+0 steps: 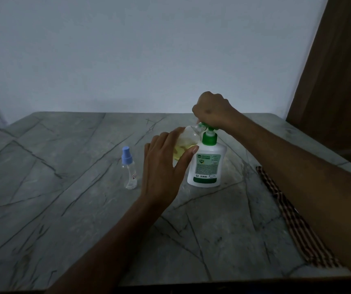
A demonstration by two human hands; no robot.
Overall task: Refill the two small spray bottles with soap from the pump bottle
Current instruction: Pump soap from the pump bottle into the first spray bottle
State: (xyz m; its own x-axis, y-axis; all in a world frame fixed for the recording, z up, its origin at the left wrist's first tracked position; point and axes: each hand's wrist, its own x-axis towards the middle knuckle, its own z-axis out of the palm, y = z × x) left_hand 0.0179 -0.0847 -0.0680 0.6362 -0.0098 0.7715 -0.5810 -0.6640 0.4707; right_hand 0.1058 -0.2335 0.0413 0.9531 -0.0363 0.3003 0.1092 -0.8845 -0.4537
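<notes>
Grey veined counter [64, 209] under a pale wall: I saw soap going from the pump bottle [207, 164] into a tilted spray bottle [188, 137].

My left hand [164, 168] gripped that open bottle, holding yellowish liquid, its mouth at the green nozzle; my right hand [211, 111] curled over the pump head, hiding it. The capped, clear spray bottle [129, 168] stood just left, seemingly empty.

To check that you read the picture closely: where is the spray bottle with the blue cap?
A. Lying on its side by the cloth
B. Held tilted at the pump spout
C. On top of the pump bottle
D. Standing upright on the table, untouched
D: the blue-capped spray bottle stands upright on the table, clear of the left hand, which holds another bottle.
</notes>
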